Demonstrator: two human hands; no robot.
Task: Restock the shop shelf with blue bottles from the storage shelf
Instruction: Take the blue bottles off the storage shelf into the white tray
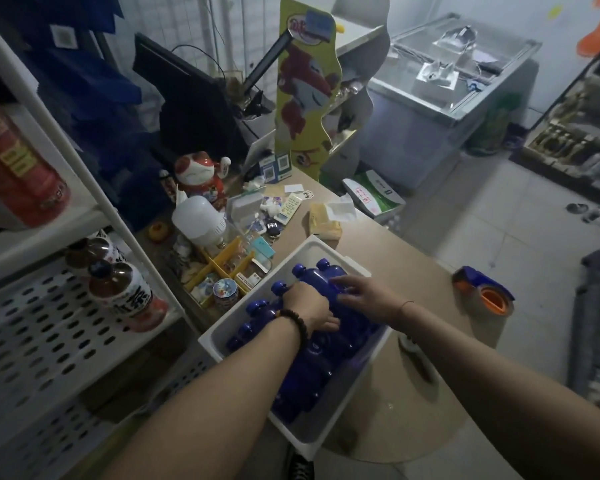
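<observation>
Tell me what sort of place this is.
Most likely a small shop's checkout corner: a chest freezer, QR payment signs on the counter, and bottled drinks on white shelving.

- A tan counter (388, 258) runs beyond and beneath the hands.
- Left of them stands a white perforated rack (49, 327).
- Far beyond, to the right, sits a glass-topped chest freezer (465, 95) (lid reflecting light).
- Pale floor tiles (520, 216) spread right.
- The light is dim and bluish.
</observation>
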